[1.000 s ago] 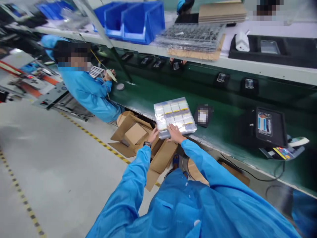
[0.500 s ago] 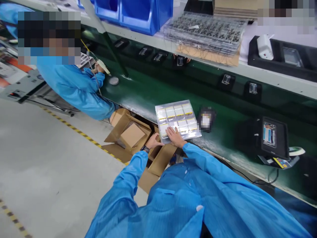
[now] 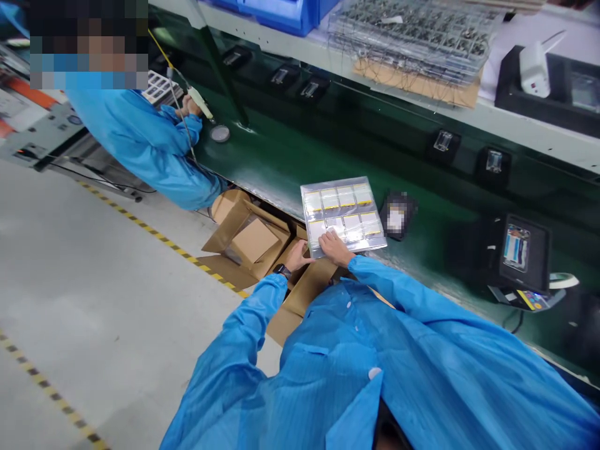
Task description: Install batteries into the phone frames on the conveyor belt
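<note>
A clear plastic tray (image 3: 344, 215) holding several flat rectangular packs with yellow strips lies at the near edge of the green workbench (image 3: 276, 150). My right hand (image 3: 334, 248) rests on the tray's near corner, with its fingers over the plastic. My left hand (image 3: 297, 256), a watch on its wrist, reaches the same near edge, beside the right hand. Blue sleeves cover both of my arms. A pixelated dark object (image 3: 397, 215) lies just right of the tray.
An open cardboard box (image 3: 250, 240) sits on the floor below the bench edge, under my hands. At the left, a co-worker in a blue coat (image 3: 140, 147) holds a corded tool (image 3: 200, 103). A shelf above carries blue bins (image 3: 276, 9) and stacked clear trays (image 3: 407, 37).
The view has swung, so the bench sits higher in the picture. The tray now lies flatter and straighter on the bench, and both hands stay at its near edge.
</note>
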Motion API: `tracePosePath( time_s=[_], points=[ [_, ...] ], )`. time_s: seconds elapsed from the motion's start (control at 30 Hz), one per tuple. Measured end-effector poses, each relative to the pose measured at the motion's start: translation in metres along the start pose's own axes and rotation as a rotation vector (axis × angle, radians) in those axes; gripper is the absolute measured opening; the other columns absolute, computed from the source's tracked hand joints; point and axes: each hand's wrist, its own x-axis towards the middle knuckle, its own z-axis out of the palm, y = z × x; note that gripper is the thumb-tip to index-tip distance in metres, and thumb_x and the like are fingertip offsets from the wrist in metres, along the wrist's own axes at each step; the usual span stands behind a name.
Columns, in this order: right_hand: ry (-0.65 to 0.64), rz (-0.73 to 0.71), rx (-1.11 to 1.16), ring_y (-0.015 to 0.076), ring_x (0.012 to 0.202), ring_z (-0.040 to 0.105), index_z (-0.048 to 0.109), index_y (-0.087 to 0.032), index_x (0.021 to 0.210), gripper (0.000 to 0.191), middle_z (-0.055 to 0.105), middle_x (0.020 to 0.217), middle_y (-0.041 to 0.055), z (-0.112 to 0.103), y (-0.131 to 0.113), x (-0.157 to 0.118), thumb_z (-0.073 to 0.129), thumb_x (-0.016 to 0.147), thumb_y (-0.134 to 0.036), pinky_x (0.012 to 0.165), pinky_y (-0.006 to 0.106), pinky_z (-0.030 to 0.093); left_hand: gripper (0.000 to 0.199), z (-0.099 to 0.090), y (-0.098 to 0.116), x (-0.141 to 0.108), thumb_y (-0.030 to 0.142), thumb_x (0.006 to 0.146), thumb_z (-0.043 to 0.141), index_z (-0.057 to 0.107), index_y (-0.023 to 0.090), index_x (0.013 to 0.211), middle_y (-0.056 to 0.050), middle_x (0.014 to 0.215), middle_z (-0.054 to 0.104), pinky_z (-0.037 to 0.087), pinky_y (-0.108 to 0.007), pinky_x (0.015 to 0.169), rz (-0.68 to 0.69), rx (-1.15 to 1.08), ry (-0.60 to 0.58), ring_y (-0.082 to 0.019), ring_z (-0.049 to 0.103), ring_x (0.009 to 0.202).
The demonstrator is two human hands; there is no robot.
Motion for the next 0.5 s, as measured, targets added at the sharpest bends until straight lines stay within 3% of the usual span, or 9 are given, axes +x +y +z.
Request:
tracePosePath(
  time_s=[0.1,0.3,0.4,0.5],
  points=[
    [-0.004,0.003,0.025,0.0370,0.122,0.052,0.061,-0.001,0.129,0.040,0.062,0.126,0.0250,0.001,-0.001,-0.002,0.056,0.090,-0.007,0.117,0.053,0.037,0.064,0.007,-0.002,-0.002,0.055,0.066,0.094,0.056,0.020,0.105,0.002,0.087,0.056,0.046,-0.031,0.078,-0.037,0.006,0.072,-0.018,0.054,0.080],
    [-0.001,0.065,0.128,0.0336,0.122,0.054,0.063,-0.006,0.122,0.028,0.064,0.126,0.0212,-0.001,-0.002,-0.003,0.051,0.097,-0.007,0.120,0.049,0.034,0.052,0.010,0.000,-0.005,0.053,0.073,0.090,0.055,0.021,0.093,0.002,0.082,0.051,0.042,-0.031,0.076,0.008,0.074,0.045,-0.018,0.048,0.077],
    [-0.011,0.122,0.211,0.0311,0.124,0.055,0.065,-0.011,0.122,0.025,0.067,0.127,0.0164,-0.007,0.010,0.002,0.064,0.097,-0.019,0.118,0.042,0.037,0.048,0.012,0.003,-0.010,0.054,0.080,0.085,0.051,0.021,0.088,0.002,0.081,0.050,0.040,-0.030,0.076,0.010,0.093,0.076,-0.017,0.047,0.077],
    [0.004,0.295,0.276,0.0285,0.121,0.059,0.062,-0.012,0.132,0.033,0.069,0.127,0.0165,-0.014,0.033,0.012,0.059,0.102,-0.027,0.109,0.038,0.044,0.047,0.014,0.005,-0.013,0.054,0.082,0.084,0.051,0.021,0.088,0.003,0.080,0.050,0.038,-0.029,0.073,-0.021,0.078,0.081,-0.016,0.046,0.074]
  ],
)
